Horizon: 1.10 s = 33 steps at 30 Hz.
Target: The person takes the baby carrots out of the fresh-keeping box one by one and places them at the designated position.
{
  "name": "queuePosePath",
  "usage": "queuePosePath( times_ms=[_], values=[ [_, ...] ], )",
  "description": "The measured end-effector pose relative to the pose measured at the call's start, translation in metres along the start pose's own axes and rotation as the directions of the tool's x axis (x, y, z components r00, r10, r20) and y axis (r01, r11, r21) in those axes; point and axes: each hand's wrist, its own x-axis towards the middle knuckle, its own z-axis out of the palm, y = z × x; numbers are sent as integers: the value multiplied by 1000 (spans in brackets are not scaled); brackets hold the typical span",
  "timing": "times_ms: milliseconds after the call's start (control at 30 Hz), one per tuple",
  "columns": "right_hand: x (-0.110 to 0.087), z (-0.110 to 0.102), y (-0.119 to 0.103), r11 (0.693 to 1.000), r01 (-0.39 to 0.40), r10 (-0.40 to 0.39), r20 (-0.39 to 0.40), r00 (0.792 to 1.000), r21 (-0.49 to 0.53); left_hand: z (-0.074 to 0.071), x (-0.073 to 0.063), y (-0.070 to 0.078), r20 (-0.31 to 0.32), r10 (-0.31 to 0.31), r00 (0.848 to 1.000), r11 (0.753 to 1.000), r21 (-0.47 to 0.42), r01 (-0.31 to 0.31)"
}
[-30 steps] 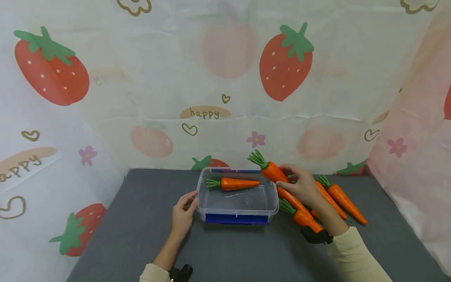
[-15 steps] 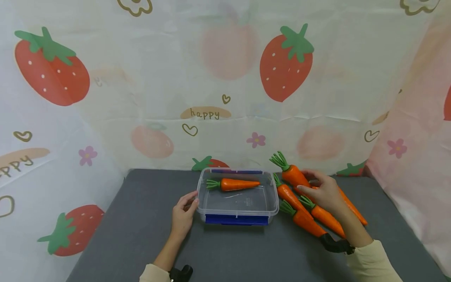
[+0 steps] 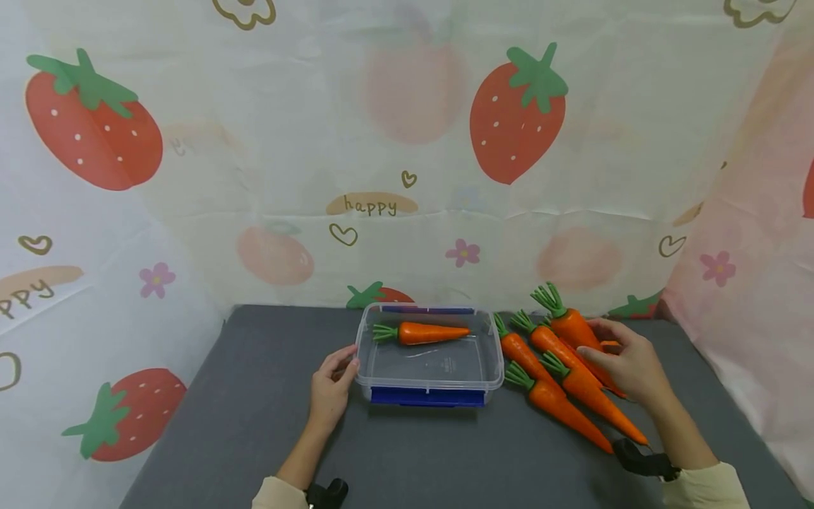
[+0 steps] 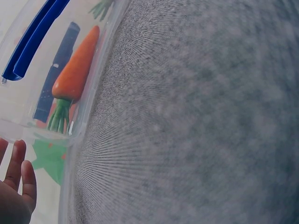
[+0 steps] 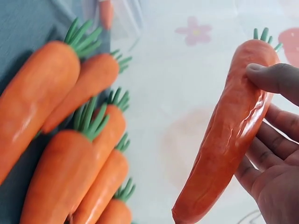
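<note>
A clear plastic box (image 3: 413, 385) with blue clips stands on the table with one orange carrot (image 3: 432, 333) inside. At the box's left end my left hand (image 3: 332, 385) rests its fingertips against the side; in the left wrist view its fingers (image 4: 29, 182) are fairly straight. To the right of the box, my right hand (image 3: 629, 357) grips another carrot (image 5: 233, 126) near its leafy end, thumb on one side and fingers behind. That carrot is up off the table, in front of the backdrop in the right wrist view.
Several loose carrots (image 3: 566, 410) lie slanted side by side just right of the box, green tops toward the back. Grey cloth (image 3: 273, 353) covers the table. A strawberry-print backdrop (image 3: 407, 155) hangs behind and at both sides.
My right hand has moved right, carrying its carrot away from the box's right rim to the far side of the loose carrots. The left hand and the box have stayed put.
</note>
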Motion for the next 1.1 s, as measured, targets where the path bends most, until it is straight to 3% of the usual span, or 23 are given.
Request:
queuePosePath(
  times_ms=[333,633,933,1100],
  values=[
    [-20,-12,31,992,-106,106,-1,994,-62,0,0,-1,-6,14,1000,1000,-4,-14],
    [-35,-22,58,964,-235,243,50,969,-126,1,0,0,-17,9,1000,1000,-7,-9],
    [-44,-23,81,926,-322,358,189,914,-195,1,1,1,-20,1,1000,1000,-18,-1],
    [-49,-20,94,913,-348,391,219,894,-210,1,0,1,-20,2,1000,1000,4,-2]
  ],
)
